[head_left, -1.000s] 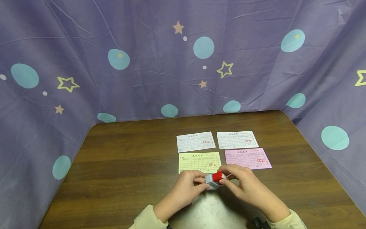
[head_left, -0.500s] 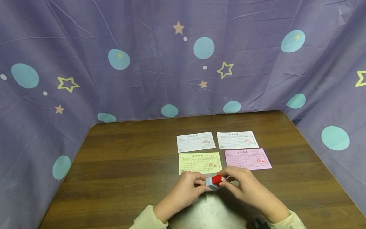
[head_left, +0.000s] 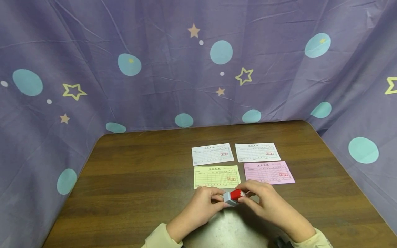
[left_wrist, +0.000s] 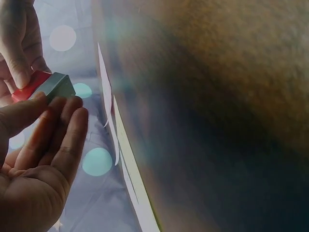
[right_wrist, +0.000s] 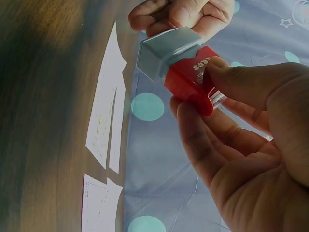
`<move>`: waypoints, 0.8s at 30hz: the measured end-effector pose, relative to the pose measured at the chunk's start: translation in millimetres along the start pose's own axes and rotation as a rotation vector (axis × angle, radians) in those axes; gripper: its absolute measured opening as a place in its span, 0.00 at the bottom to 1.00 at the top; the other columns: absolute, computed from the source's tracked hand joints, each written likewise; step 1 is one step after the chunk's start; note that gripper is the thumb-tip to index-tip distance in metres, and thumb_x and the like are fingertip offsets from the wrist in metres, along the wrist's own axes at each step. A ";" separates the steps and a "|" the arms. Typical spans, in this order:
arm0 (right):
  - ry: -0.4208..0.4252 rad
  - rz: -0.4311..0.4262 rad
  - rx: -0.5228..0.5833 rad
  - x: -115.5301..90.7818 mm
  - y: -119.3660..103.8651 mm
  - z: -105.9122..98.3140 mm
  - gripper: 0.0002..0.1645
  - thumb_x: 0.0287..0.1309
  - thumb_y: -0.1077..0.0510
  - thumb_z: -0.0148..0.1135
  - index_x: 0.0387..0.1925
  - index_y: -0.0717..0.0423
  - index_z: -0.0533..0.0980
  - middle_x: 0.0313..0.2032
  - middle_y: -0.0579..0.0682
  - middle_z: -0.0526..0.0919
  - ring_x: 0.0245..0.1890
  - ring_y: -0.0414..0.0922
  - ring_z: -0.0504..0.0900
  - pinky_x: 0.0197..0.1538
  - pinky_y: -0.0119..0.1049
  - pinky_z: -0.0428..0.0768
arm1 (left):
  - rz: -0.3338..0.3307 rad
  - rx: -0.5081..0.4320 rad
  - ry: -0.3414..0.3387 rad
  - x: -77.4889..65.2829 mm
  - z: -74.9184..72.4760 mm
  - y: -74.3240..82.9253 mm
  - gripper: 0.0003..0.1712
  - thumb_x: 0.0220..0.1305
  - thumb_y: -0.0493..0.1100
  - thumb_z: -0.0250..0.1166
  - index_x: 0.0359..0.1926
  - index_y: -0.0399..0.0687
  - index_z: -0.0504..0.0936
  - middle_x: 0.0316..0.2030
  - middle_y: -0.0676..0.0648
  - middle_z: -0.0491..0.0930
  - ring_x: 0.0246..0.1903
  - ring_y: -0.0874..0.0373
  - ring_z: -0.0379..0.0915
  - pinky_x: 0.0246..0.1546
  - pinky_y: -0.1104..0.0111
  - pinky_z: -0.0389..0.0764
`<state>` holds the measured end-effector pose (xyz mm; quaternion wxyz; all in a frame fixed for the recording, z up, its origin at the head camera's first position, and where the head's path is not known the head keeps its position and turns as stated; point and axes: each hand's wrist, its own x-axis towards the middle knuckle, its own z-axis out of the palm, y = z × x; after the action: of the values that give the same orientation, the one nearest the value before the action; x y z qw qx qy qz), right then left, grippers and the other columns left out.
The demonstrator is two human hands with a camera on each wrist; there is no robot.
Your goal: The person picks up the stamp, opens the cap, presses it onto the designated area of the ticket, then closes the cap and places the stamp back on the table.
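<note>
Both hands meet at a small stamp in front of the paper slips. My right hand pinches its red body between thumb and fingers; gold lettering shows on that body in the right wrist view. At the other end, my left hand holds the grey see-through cap by thumb and fingertips. Cap and body sit end to end, tilted, and the left wrist view shows the stamp held up above the table level.
Beyond the hands lie two white slips, a yellow slip and a pink slip, each bearing a red boxed mark. A purple patterned curtain surrounds the brown wooden table.
Over the last second the right fingertips have come slightly nearer me, off the yellow slip's lower edge. Both hands keep hold of the stamp, and the slips lie as before.
</note>
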<state>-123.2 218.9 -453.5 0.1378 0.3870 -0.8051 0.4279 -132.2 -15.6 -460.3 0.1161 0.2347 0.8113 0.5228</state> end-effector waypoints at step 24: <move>-0.034 0.001 -0.292 -7.8 10.2 -11.4 0.21 0.43 0.73 0.76 0.41 0.58 0.83 0.33 0.43 0.82 0.31 0.36 0.79 0.35 0.31 0.79 | 0.006 0.125 0.088 -1.8 -3.6 -2.2 0.10 0.59 0.31 0.70 0.43 0.32 0.87 0.28 0.53 0.86 0.27 0.69 0.80 0.31 0.73 0.79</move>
<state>-126.8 235.3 -457.0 0.1785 0.3696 -0.8612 0.2998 -132.7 -20.2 -460.9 0.0638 0.2209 0.8458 0.4814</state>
